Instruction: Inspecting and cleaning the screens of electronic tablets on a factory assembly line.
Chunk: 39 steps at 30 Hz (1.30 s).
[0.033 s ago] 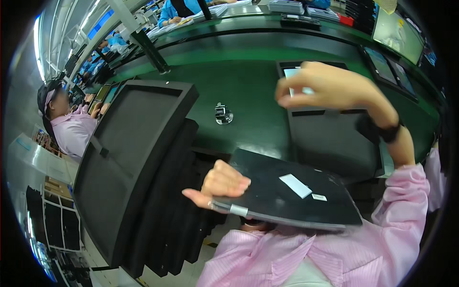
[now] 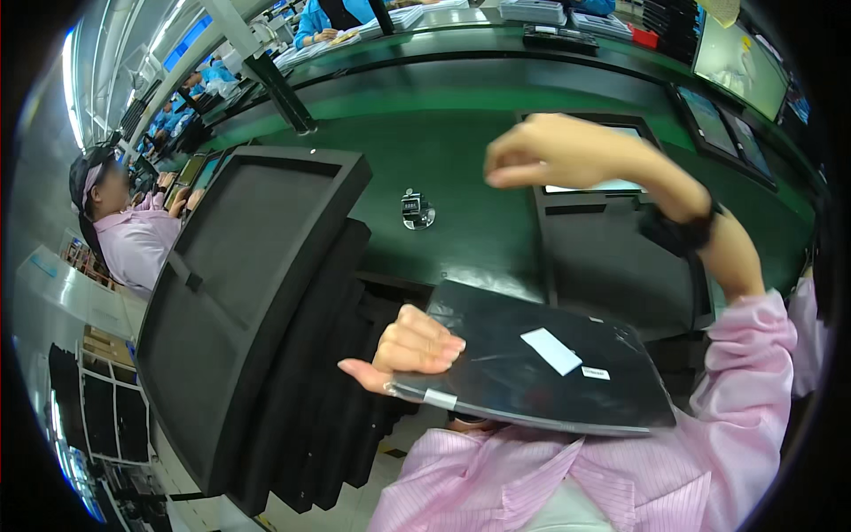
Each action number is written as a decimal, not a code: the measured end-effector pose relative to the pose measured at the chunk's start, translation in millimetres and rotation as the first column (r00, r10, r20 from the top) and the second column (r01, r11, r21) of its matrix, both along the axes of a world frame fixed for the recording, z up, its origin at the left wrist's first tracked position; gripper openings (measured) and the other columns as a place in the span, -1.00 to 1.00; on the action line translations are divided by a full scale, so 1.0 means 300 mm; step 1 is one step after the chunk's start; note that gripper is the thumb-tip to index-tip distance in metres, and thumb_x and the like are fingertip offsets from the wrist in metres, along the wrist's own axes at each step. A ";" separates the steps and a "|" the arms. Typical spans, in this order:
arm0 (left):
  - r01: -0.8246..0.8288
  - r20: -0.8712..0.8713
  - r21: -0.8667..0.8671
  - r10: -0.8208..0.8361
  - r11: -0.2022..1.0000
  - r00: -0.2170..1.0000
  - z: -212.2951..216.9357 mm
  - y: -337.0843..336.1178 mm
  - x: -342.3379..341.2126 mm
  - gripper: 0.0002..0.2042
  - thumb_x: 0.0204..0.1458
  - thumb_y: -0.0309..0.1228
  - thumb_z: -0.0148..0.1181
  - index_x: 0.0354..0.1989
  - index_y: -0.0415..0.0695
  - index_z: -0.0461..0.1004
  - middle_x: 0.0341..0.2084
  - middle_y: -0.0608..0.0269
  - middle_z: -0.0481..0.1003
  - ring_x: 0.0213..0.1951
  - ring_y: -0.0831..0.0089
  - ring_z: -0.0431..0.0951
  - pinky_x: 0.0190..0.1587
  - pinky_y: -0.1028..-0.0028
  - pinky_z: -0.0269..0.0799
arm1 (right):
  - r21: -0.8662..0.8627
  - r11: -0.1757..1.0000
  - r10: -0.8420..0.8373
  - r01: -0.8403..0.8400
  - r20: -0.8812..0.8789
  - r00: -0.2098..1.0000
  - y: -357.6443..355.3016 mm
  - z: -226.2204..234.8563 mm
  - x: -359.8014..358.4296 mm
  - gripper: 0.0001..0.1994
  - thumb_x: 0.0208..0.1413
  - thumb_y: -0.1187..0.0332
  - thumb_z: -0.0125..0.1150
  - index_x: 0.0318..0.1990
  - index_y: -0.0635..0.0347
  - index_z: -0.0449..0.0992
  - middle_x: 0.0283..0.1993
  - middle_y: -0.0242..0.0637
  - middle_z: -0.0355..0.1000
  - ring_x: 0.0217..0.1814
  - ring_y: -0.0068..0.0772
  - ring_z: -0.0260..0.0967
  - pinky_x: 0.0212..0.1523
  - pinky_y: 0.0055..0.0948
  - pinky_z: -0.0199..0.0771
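Note:
My left hand (image 2: 412, 346) grips the left corner of a thin black panel (image 2: 479, 341), its fingers curled on the upper face and the thumb sticking out to the side. The panel looks wrapped in clear film and carries two white labels (image 2: 551, 351). It lies nearly flat in front of my chest. My right hand (image 2: 554, 152) is raised over the bench, slightly blurred, its fingers curled loosely with nothing seen in them. A small silver tally counter (image 2: 415, 210) stands on the green bench, left of that hand.
Stacked black foam trays (image 2: 257, 239) stand at the left. Under my right arm is another black tray (image 2: 612, 257), with a bright-screened device (image 2: 594, 187) just beyond it. Tablet-like devices (image 2: 722, 129) lie far right. A co-worker (image 2: 133, 222) sits at the far left.
My right hand has moved left, nearer the tally counter, and uncovered more of the bright screen. My left hand keeps its hold on the panel.

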<state>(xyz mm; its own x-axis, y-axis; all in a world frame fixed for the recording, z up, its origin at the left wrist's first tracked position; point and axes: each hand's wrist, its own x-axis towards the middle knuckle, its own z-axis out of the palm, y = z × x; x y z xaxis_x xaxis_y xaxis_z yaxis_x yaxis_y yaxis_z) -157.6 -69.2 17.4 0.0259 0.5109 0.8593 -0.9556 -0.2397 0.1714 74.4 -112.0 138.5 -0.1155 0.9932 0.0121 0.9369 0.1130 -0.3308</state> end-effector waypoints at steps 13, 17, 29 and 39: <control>-0.024 -0.166 0.079 0.037 0.997 0.985 -0.084 0.087 -0.076 -0.23 0.22 -0.03 -0.83 -0.71 -0.17 0.36 -0.74 0.10 0.41 -0.69 0.29 0.45 -0.44 0.41 0.36 | -0.384 0.921 -0.382 0.067 -0.854 0.353 0.509 -0.493 -0.103 -0.71 0.13 0.21 0.03 -0.08 0.18 0.41 -0.18 -0.13 0.35 -0.47 -0.29 0.47 -0.48 -0.37 0.64; -0.023 -0.186 0.098 0.041 0.995 0.982 -0.091 0.094 -0.091 -0.23 0.22 -0.04 -0.83 -0.73 -0.16 0.35 -0.74 0.11 0.40 -0.69 0.29 0.45 -0.43 0.40 0.36 | -0.363 0.928 -0.371 0.089 -0.871 0.321 0.532 -0.516 -0.109 -0.76 0.12 0.30 0.01 -0.13 0.21 0.43 -0.26 -0.18 0.37 -0.49 -0.33 0.46 -0.46 -0.42 0.64; 0.203 -0.132 0.077 -0.192 0.976 0.972 0.002 0.157 -0.001 -0.16 0.20 0.02 -0.81 -0.81 -0.25 0.37 -0.82 0.06 0.37 -0.74 0.25 0.38 -0.62 0.42 0.36 | -0.256 0.935 -0.355 0.246 -0.681 0.641 0.362 -0.248 -0.098 -0.30 0.05 -0.18 -0.01 0.24 0.07 0.15 0.25 -0.08 0.13 -0.20 -0.10 0.45 -0.46 -0.13 0.62; -0.014 -0.014 -0.232 0.011 0.973 1.000 0.208 0.158 0.326 -0.34 0.25 -0.04 -0.52 -0.84 -0.15 0.21 -0.94 0.27 0.14 -0.91 0.53 0.08 -0.85 0.71 0.02 | 0.313 0.845 0.506 -0.432 -0.213 0.836 -0.631 0.117 -0.053 -0.14 -0.45 0.07 0.59 -0.01 0.51 0.36 -0.15 0.04 0.44 -0.20 -0.15 0.47 -0.18 -0.32 0.49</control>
